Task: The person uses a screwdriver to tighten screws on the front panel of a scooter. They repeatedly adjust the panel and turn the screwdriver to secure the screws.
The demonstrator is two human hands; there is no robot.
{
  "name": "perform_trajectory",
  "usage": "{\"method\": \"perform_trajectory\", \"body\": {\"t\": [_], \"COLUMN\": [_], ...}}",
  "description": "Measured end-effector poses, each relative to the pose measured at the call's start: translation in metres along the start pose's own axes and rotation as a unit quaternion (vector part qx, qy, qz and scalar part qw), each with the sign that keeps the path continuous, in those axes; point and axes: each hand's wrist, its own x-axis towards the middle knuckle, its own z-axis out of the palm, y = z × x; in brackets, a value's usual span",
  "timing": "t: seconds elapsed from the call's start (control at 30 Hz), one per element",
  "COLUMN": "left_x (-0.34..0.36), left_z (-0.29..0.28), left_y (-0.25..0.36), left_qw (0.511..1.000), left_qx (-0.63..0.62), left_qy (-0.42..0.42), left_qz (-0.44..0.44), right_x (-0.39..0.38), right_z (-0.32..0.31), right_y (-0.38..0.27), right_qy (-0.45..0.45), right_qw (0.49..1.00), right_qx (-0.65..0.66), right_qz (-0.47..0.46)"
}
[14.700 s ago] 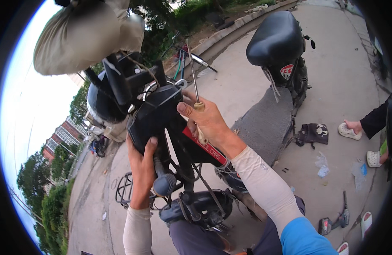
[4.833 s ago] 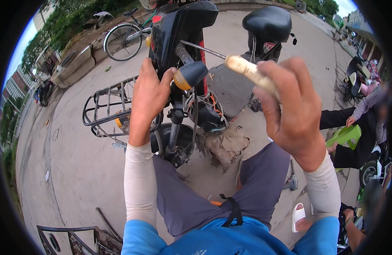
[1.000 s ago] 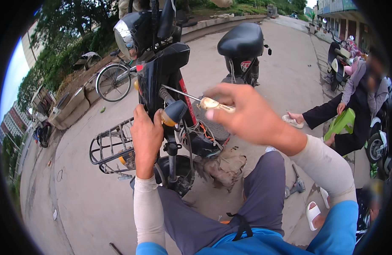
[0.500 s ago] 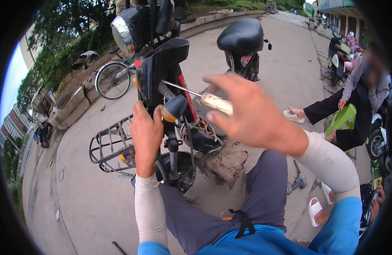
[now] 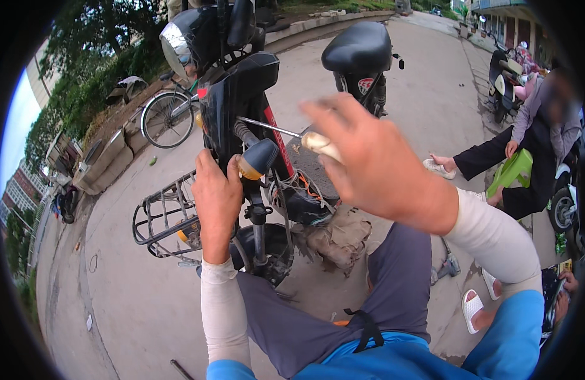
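Note:
A black electric scooter stands in front of me. A screwdriver with a pale handle points left, its metal shaft reaching the scooter's front column, where the tip is hard to make out. My right hand is around the back of its handle, thumb and fingers on it, slightly blurred. Lower on the column, my left hand grips the front cover's edge, its thumb beside a dark turn signal with an amber lens. What lies beneath the left fingers is hidden.
A wire basket lies left of the front wheel. Crumpled brown cloth is between my knees and the scooter. A power drill rests on the ground to the right. Nearby sits a person; parked scooters stand behind.
My right hand has shifted slightly left and closed in around the screwdriver handle. The left hand keeps its hold on the cover. The view has tilted a little.

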Motion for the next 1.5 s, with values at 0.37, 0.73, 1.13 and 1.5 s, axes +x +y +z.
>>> {"method": "perform_trajectory", "body": {"t": [0.37, 0.73, 1.13, 1.5], "left_x": [0.001, 0.002, 0.003, 0.003], "left_z": [0.003, 0.006, 0.003, 0.006], "left_y": [-0.004, 0.001, -0.008, -0.01], "left_qw": [1.0, 1.0, 0.999, 0.999], "left_qx": [0.005, 0.01, 0.022, 0.026], "left_qy": [0.011, 0.019, 0.013, 0.008], "left_qz": [0.006, 0.014, 0.026, 0.028], "right_x": [0.005, 0.005, 0.012, 0.018], "right_z": [0.002, -0.006, -0.01, -0.017], "right_y": [-0.003, -0.012, -0.028, -0.017], "right_qy": [0.015, -0.049, -0.189, -0.142], "right_qw": [0.998, 0.998, 0.971, 0.742], "right_qx": [0.047, -0.005, -0.144, 0.478], "right_qz": [-0.031, -0.047, -0.019, 0.448]}}
